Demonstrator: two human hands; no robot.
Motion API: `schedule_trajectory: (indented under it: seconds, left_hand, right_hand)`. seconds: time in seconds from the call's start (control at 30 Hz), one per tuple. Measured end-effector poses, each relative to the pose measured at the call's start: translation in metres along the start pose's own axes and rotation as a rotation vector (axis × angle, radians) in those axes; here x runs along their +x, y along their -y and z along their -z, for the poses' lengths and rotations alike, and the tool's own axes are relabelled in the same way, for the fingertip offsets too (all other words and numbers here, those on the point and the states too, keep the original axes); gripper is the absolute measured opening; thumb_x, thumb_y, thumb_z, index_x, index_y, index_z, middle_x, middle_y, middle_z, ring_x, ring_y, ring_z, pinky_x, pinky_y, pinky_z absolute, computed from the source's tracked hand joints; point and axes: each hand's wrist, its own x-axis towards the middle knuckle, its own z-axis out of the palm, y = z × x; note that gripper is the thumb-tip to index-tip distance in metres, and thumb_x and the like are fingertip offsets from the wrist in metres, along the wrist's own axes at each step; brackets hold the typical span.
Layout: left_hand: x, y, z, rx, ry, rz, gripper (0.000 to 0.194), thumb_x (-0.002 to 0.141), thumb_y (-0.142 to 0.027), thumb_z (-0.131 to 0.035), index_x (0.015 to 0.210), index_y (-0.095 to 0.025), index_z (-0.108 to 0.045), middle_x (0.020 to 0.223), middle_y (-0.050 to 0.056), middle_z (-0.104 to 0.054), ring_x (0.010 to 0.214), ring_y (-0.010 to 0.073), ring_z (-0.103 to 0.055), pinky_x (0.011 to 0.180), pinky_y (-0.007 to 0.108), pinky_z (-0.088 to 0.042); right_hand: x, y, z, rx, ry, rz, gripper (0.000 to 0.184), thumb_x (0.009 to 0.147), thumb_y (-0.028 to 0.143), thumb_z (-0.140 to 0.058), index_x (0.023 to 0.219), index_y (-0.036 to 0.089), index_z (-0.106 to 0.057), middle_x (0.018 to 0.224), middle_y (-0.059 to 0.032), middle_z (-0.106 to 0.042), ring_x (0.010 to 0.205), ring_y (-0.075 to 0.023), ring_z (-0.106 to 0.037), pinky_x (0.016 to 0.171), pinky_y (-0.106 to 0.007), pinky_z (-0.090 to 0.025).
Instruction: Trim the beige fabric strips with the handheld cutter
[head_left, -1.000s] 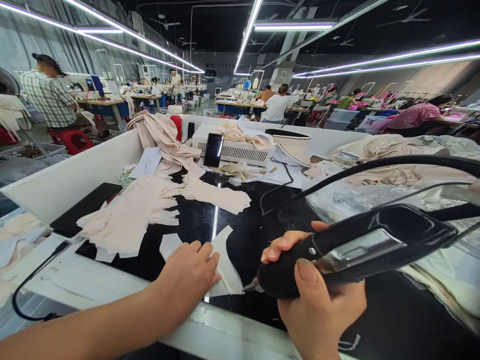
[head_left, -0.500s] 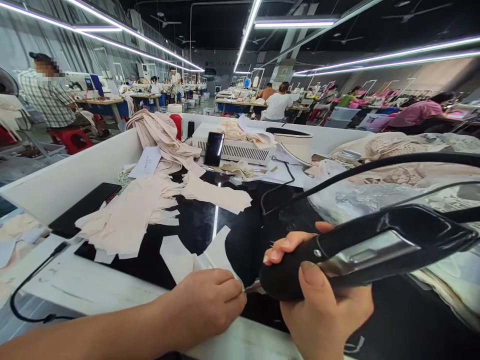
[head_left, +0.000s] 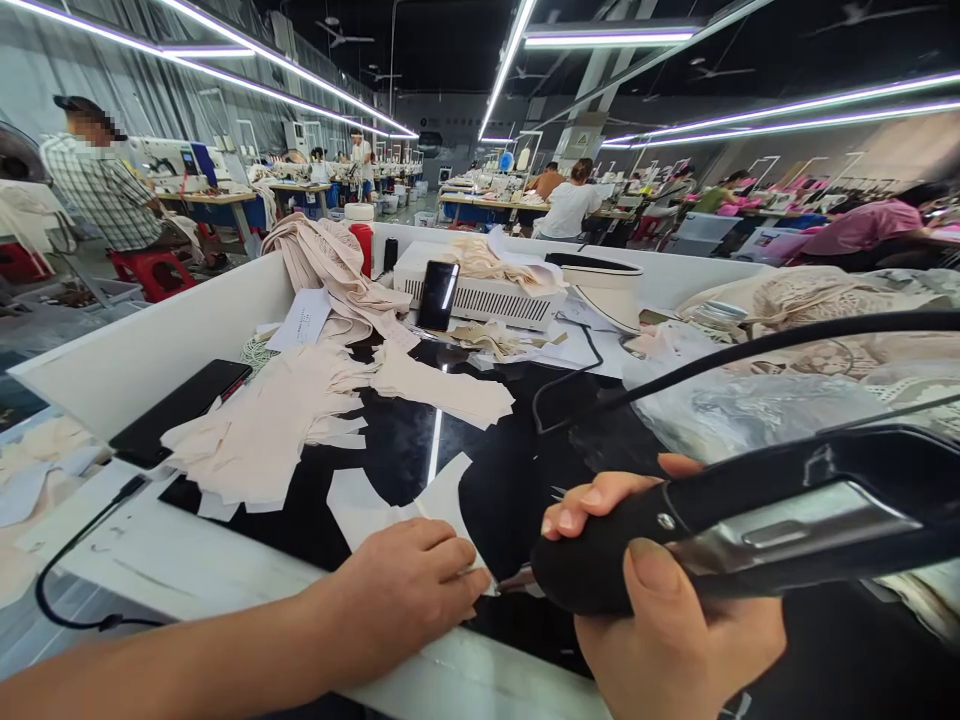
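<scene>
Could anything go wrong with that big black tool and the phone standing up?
Maybe! The metal tip of the black tool is very close to the fingers of the left hand, so a slip might poke them. The tool's thick cable passes over the plastic bag and could snag it. The phone only leans against the white box, so a bump might topple it.

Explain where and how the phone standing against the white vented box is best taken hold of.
The phone is probably best pinched by its two long side edges, in the upper half, coming from the front and slightly above. It stands on a short end, screen forward, so both edges look open, while the white vented box backs it and scraps lie beside its foot.
</scene>
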Motion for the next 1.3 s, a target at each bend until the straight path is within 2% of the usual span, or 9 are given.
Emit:
schedule_trajectory:
  seconds: [0.23, 0.4, 0.73, 1.03, 1.2, 1.3]
  left_hand:
    - [-0.004, -0.003, -0.005, -0.002, -0.042, 0.053, 0.018, 0.108, -0.019, -0.061, 0.126, -0.016, -0.066, 0.120, 0.011, -0.072, 0.108, 0.0233, -0.071, 0.097, 0.034, -0.061]
    - [-0.005, -0.003, -0.002, -0.023, -0.040, 0.098, 0.020, 0.107, -0.026, -0.067, 0.126, -0.021, -0.067, 0.126, 0.012, -0.070, 0.114, 0.0252, -0.070, 0.100, 0.036, -0.061]
    - [-0.003, -0.002, 0.008, -0.043, -0.035, 0.113, 0.021, 0.105, -0.031, -0.072, 0.125, -0.025, -0.070, 0.116, 0.011, -0.070, 0.116, 0.0268, -0.066, 0.104, 0.039, -0.058]
    - [-0.003, 0.000, 0.011, -0.038, -0.064, 0.106, 0.020, 0.105, -0.033, -0.072, 0.123, -0.025, -0.073, 0.117, 0.011, -0.070, 0.119, 0.0268, -0.065, 0.106, 0.038, -0.059]
    - [-0.006, -0.006, 0.004, 0.007, -0.091, 0.135, 0.028, 0.103, -0.039, -0.075, 0.127, -0.026, -0.072, 0.127, 0.012, -0.071, 0.119, 0.0270, -0.067, 0.105, 0.039, -0.058]
    - [-0.012, -0.018, -0.004, 0.110, -0.121, 0.101, 0.043, 0.102, -0.052, -0.074, 0.132, -0.021, -0.068, 0.126, 0.016, -0.073, 0.119, 0.0302, -0.068, 0.104, 0.043, -0.058]
  right_hand:
    - [0.005, -0.001, -0.005, 0.040, -0.017, 0.003, 0.045, 0.079, 0.040, -0.093, 0.114, 0.027, -0.068, 0.074, 0.0043, -0.069, 0.053, -0.0176, -0.065, 0.049, -0.032, -0.058]
    - [0.012, -0.006, -0.010, 0.032, -0.033, 0.006, 0.044, 0.079, 0.039, -0.092, 0.113, 0.028, -0.068, 0.074, 0.0054, -0.068, 0.054, -0.0173, -0.066, 0.049, -0.031, -0.058]
    - [0.009, -0.014, -0.011, 0.043, -0.010, 0.001, 0.039, 0.083, 0.035, -0.090, 0.114, 0.027, -0.068, 0.076, 0.0046, -0.071, 0.056, -0.0161, -0.066, 0.052, -0.030, -0.058]
    - [0.013, -0.023, -0.019, 0.058, -0.034, 0.024, 0.041, 0.083, 0.036, -0.088, 0.116, 0.027, -0.067, 0.077, 0.0053, -0.070, 0.055, -0.0160, -0.066, 0.053, -0.031, -0.059]
    - [0.009, -0.024, -0.018, 0.042, -0.009, -0.001, 0.039, 0.086, 0.033, -0.087, 0.119, 0.028, -0.066, 0.079, 0.0046, -0.071, 0.058, -0.0151, -0.066, 0.056, -0.031, -0.060]
    - [0.007, -0.018, -0.015, 0.027, 0.007, -0.011, 0.039, 0.087, 0.034, -0.088, 0.119, 0.028, -0.067, 0.079, 0.0047, -0.070, 0.058, -0.0152, -0.066, 0.057, -0.031, -0.061]
